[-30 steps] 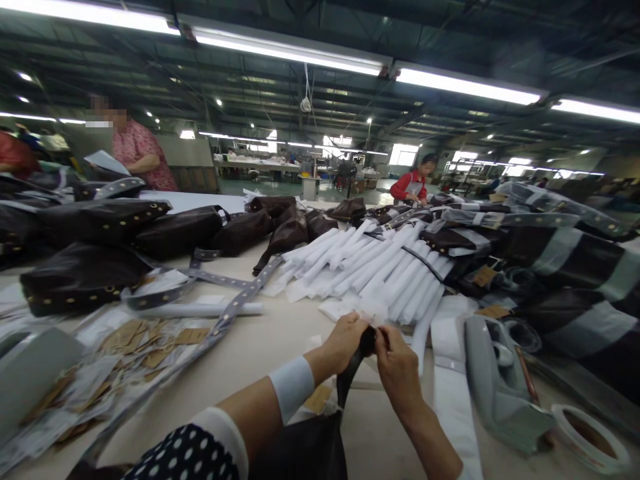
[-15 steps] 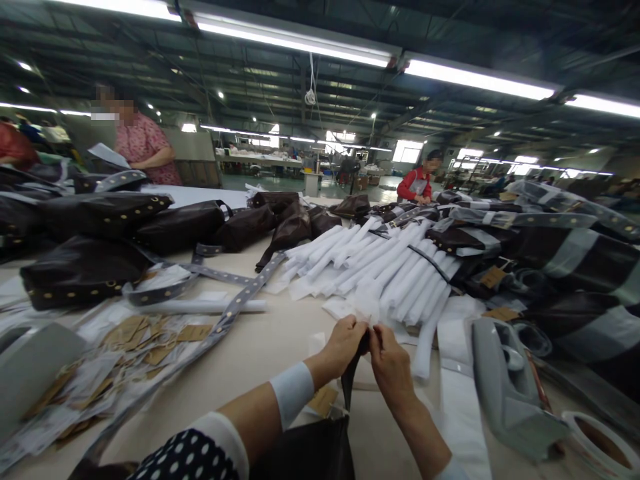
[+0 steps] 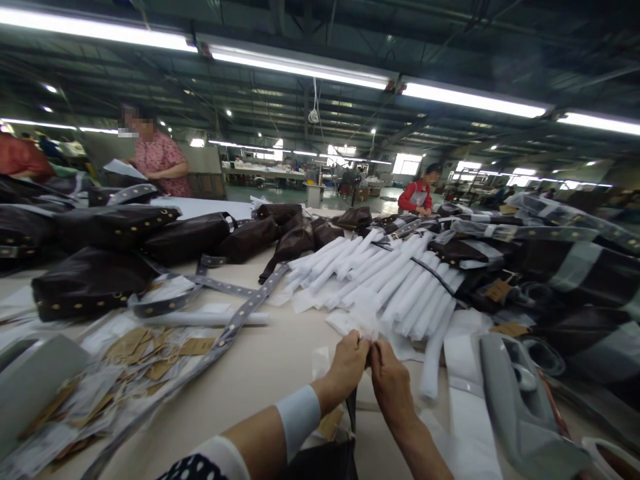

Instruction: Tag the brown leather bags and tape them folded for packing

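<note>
Close together over the table, my left hand [image 3: 346,363] and my right hand [image 3: 393,377] pinch the top end of a dark brown bag strap [image 3: 352,413]. The fingertips of both hands almost meet, and they hide most of the pinched end. Below them the strap runs down to a dark brown bag [image 3: 327,461], cut off by the bottom edge. A tan paper tag [image 3: 330,424] lies beside the strap, partly behind my left wrist. Just beyond my fingers is a pile of white rolled sheets [image 3: 400,287].
A grey tape dispenser [image 3: 520,393] and a tape roll [image 3: 613,457] stand at the right. Loose tan tags [image 3: 197,346] and a studded strap [image 3: 233,327] lie left. Dark bags [image 3: 93,280] line the far side; wrapped bags [image 3: 545,267] fill the right. Two co-workers stand beyond.
The camera view has shifted slightly, so the scene sits lower in the picture. Both hands keep their pinch on the strap, and less of the bag shows at the bottom.
</note>
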